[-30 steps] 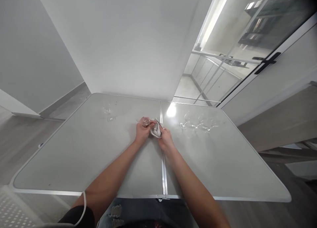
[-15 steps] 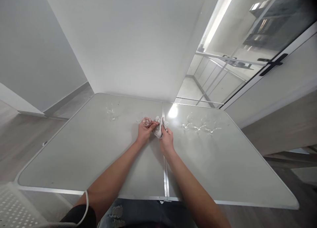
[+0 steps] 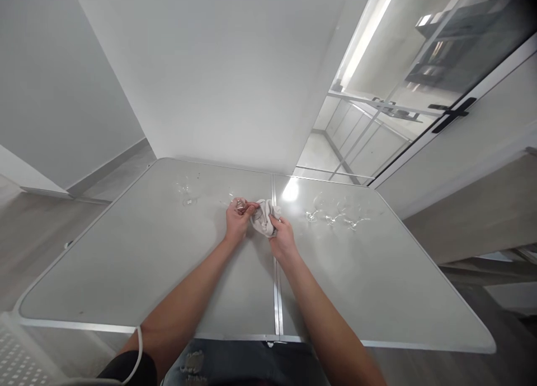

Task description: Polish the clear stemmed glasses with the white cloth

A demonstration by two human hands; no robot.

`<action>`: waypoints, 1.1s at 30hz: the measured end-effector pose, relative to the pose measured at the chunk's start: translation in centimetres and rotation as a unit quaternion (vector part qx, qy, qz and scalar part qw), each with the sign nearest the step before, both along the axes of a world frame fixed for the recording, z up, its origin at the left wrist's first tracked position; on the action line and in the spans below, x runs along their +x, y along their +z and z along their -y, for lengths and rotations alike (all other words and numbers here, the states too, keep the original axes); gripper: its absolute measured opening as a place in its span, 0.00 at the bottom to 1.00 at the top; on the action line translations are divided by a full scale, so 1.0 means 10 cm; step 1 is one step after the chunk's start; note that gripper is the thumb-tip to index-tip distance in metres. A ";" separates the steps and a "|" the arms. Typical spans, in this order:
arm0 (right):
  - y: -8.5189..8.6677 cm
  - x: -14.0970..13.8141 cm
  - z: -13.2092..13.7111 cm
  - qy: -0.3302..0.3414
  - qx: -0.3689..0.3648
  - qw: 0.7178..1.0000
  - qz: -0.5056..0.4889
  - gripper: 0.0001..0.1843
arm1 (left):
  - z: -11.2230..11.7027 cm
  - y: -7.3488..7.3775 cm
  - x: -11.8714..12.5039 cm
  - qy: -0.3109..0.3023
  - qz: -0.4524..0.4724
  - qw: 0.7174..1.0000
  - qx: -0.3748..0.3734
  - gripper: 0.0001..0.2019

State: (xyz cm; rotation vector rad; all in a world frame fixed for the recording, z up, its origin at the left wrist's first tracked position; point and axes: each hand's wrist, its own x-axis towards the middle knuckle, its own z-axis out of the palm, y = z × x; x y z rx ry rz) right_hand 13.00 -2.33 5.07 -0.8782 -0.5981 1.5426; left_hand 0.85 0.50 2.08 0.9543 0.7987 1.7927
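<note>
My left hand point(image 3: 238, 222) is closed round a clear wine glass point(image 3: 241, 204), which lies tilted in the fingers. A crumpled white cloth point(image 3: 263, 219) is gripped in my right hand point(image 3: 284, 238) and covers the glass's other end, so that part is hidden. Both hands are above the middle of the grey table point(image 3: 138, 263), near its centre seam. Just behind my left hand, a faint clear glass point(image 3: 230, 197) partly shows.
Several clear stemmed glasses point(image 3: 331, 219) stand right of my hands. Another clear glass point(image 3: 188, 200) is at the back left. A white wall point(image 3: 218, 78) borders the table's far edge. A white cord point(image 3: 140, 355) hangs by my left elbow.
The cloth now spreads wider and wraps over the end of the wine glass. My left hand has moved slightly left with the glass. The view has shifted a little.
</note>
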 end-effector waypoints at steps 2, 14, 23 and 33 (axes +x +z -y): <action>0.00 0.01 0.00 -0.020 0.018 1.000 -0.004 0.13 | 0.00 0.00 0.00 -0.017 -0.005 1.000 -0.003 0.19; -0.02 -0.02 -0.01 -0.004 0.009 0.999 -0.032 0.14 | 0.00 -0.02 0.01 -0.015 -0.028 0.999 -0.004 0.18; -0.10 0.16 -0.15 -0.054 -0.019 0.998 0.002 0.13 | -0.04 -0.01 -0.06 -0.030 0.029 0.999 -0.026 0.21; -0.07 0.28 -0.12 0.039 0.113 0.958 0.261 0.23 | -0.07 -0.06 -0.04 -0.018 -0.011 0.999 -0.043 0.23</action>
